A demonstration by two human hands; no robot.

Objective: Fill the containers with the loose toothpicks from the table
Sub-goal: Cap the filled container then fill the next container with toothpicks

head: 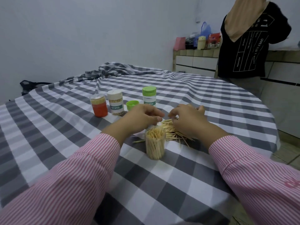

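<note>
Hands point(164, 118) over flat-lying toothpicks point(170, 127), beside upright, toothpick-filled container point(155, 143).

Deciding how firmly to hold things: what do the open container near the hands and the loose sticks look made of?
Open container: clear, glossy plastic by the look, since the toothpicks inside show through its wall. Loose toothpicks: pale, matte, probably wood or bamboo; which one cannot be told.

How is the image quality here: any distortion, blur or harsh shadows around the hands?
Head view: wide-angle bending curves the checked tablecloth edges; light is soft and even, shadows faint; left hand and right hand slightly soft, loose toothpicks still distinguishable.
</note>
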